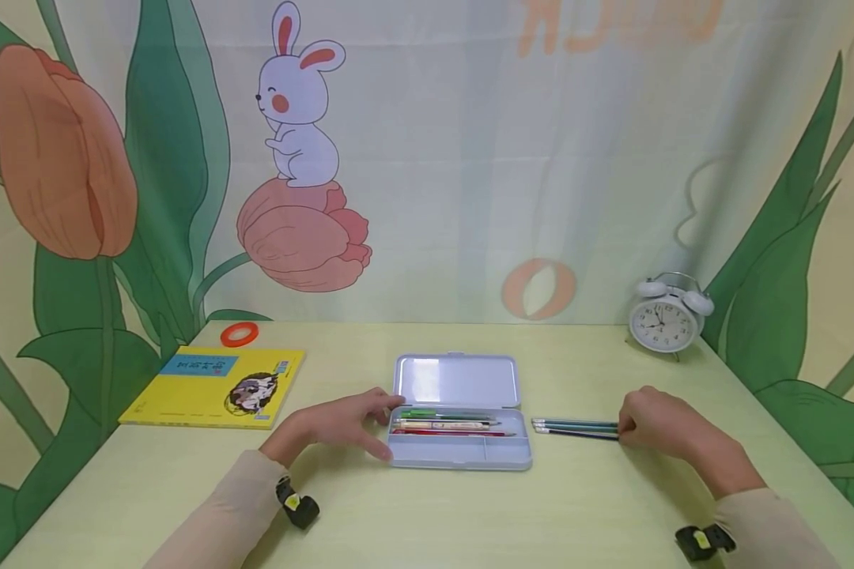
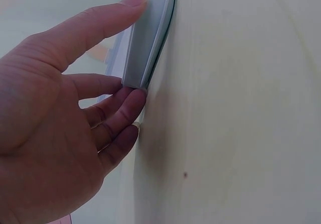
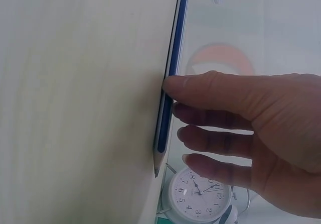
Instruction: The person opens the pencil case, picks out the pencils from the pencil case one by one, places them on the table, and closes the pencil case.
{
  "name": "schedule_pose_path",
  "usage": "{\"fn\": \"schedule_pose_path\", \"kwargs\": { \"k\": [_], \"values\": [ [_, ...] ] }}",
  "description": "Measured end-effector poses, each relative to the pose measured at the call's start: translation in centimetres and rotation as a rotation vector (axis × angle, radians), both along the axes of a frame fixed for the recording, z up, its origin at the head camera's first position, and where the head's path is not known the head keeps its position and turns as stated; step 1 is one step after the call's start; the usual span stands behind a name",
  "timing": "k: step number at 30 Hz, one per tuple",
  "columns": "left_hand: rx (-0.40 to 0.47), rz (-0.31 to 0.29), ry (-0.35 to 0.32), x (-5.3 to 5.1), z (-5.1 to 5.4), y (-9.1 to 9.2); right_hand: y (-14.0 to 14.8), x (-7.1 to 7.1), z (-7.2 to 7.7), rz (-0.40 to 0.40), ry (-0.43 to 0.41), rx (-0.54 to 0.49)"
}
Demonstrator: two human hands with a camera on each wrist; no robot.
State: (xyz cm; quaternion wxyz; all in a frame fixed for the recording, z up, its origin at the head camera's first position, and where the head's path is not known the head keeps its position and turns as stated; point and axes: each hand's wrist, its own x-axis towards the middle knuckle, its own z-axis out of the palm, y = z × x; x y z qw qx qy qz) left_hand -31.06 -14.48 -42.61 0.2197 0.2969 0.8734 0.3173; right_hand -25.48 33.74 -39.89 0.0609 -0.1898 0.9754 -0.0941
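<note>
A light-coloured pencil case (image 1: 508, 450) lies on the table with its lid (image 1: 458, 381) raised at the back. Inside it are a green pen (image 1: 417, 413), a pale patterned pencil (image 1: 441, 424) and a red pencil (image 1: 448, 433). My left hand (image 1: 341, 423) holds the case by its left end, thumb at the front corner, fingers at the back corner. To the right of the case, my right hand (image 1: 658, 423) pinches a small row of pencils (image 1: 572, 427) lying on the table. A dark blue pencil (image 3: 173, 68) is nearest in the right wrist view, thumb against it, sharpened tip beyond the hand.
At the left lies a yellow book (image 1: 178, 399) with an orange ring (image 1: 239, 334) behind it. A white alarm clock (image 1: 662, 322) stands at the back right. A printed curtain (image 1: 434, 158) hangs behind the table.
</note>
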Motion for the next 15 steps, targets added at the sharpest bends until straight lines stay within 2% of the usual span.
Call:
{"fn": "schedule_pose_path", "kwargs": {
  "k": [15],
  "values": [
    [0.012,-0.006,-0.002,0.06,0.07,-0.11,-0.5,-0.29,0.09,-0.012,0.034,0.058]
  ]
}}
